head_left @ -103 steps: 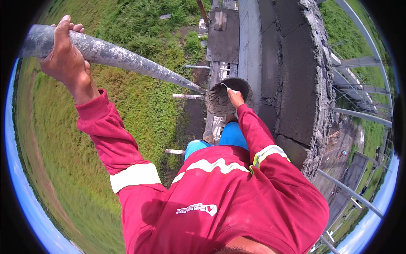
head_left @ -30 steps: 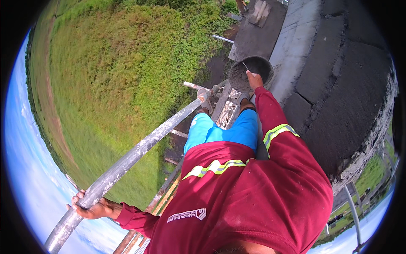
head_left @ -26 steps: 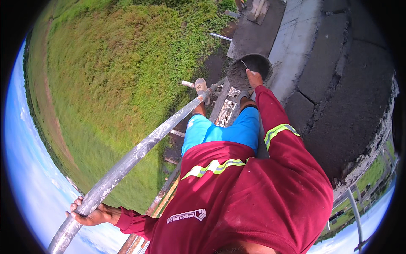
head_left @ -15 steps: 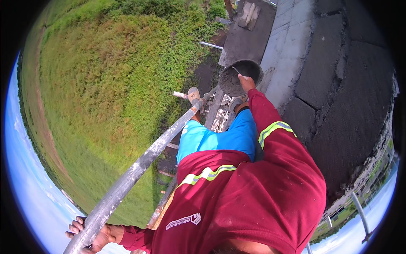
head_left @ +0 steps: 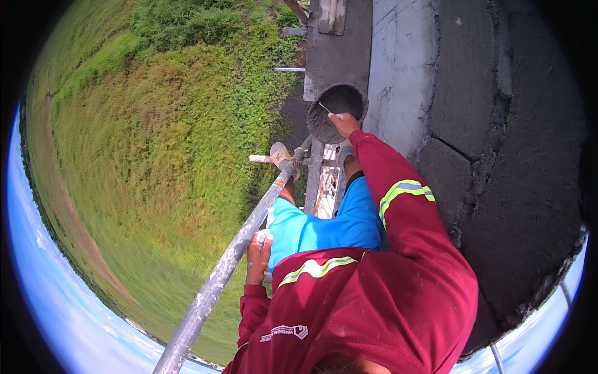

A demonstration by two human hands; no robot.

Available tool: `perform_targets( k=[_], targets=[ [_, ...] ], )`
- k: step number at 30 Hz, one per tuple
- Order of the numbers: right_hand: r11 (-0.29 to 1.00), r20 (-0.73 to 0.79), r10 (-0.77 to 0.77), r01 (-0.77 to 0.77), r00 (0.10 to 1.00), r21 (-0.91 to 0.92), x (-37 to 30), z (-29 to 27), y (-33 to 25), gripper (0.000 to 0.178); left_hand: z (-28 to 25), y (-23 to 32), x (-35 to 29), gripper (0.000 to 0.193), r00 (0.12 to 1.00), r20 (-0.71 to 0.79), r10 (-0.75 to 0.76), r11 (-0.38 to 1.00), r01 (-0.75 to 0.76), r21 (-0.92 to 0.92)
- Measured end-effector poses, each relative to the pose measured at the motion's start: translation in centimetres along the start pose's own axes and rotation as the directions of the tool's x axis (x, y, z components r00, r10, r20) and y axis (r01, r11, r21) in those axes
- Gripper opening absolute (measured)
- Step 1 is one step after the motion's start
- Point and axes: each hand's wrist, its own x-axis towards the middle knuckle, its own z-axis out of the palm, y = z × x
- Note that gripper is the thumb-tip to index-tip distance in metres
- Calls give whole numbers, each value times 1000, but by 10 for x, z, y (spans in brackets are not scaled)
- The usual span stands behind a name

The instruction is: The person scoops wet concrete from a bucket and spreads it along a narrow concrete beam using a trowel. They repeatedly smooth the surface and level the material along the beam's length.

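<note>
My right hand is closed on what looks like a trowel. Its thin metal shank reaches over grey mortar in a round black bucket, and no blade can be made out. My left hand is beside the blue shorts, just right of a long metal pipe. A bright white patch shows at its fingertips; I cannot tell whether it is something held or sunlit skin. The fingers are mostly hidden.
Beyond the bucket runs a dark platform board with a short wooden piece on it. A grey wall with dark, rough mortar courses rises on the right. Through gaps by my feet, scaffold planks show. Grass lies far below, left.
My left hand has let go of the pipe and come in beside the shorts. My right hand stays at the bucket with the trowel. The view has turned slightly.
</note>
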Motion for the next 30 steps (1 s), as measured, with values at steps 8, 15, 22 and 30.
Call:
perform_targets(
  k=[8, 15, 22, 30],
  targets=[
    [999, 36, 3, -2, 999, -45, 23, 0, 12, 62, 72, 0, 112, 34, 986, 71, -153, 973, 163, -164],
    [994, 71, 65, -58, 995, -90, 39, 13, 20, 60, 108, 25, 199, 34, 973, 166, -163, 901, 215, -377],
    [998, 69, 49, -46, 996, -48, 60, 17, 23, 62, 169, 8, 270, 56, 937, 205, -282, 782, 349, -517],
    [994, 90, 113, -112, 990, -14, 43, 9, -12, 69, 225, 18, 361, 94, 904, 275, -327, 684, 427, -591]
  ],
)
